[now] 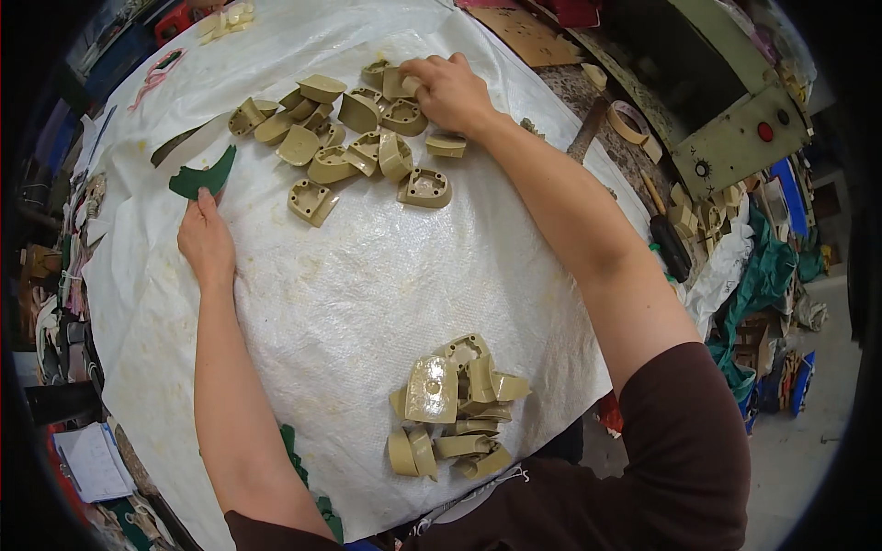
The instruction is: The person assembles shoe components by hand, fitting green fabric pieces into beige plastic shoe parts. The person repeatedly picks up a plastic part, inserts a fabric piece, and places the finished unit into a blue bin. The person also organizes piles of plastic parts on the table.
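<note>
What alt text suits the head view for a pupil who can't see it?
A person's left hand holds a curved dark green piece while the right hand, touching a small pale thing, is among scattered olive-beige blocks on a white sheet. A second pile of similar blocks lies near the person's body.

white sheet under tan pieces
</note>
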Available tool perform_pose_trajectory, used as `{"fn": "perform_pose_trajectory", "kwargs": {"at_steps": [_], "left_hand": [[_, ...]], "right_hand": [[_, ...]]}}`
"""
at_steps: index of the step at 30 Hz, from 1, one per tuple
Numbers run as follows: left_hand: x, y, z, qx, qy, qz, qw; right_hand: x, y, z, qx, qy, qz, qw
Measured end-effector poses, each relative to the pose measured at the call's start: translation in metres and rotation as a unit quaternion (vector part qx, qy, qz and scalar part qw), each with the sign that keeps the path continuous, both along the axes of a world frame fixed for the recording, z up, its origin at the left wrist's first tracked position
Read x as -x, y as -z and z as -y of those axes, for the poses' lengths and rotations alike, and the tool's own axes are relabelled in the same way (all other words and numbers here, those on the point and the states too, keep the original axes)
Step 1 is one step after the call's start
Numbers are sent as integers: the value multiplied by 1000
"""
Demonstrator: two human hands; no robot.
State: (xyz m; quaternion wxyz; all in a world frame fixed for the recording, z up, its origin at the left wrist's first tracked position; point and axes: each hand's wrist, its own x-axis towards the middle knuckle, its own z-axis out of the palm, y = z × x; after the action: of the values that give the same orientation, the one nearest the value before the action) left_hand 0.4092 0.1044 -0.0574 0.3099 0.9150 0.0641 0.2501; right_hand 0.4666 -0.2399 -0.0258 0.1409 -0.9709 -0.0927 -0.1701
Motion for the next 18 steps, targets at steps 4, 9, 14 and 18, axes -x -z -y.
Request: {"fn": "perform_pose_trajectory", "kwargs": {"at_steps": [4,9,14,18], "left_hand": [[2,-4,-1,-10,-18,-21,1000],[1,-11,10,23,-13,-22,999],[0,-6,4,0,-27,-4,1000],[0,-6,8,7,-23,-5,1000]], "right_hand": [[-14,-9,12,-143,83,-3,986],[-41,2,63,-292,78,57,952],[-40,-10,73,-619,148,-15,772],[-33,-54,80,-568,75,-17,819]]}}
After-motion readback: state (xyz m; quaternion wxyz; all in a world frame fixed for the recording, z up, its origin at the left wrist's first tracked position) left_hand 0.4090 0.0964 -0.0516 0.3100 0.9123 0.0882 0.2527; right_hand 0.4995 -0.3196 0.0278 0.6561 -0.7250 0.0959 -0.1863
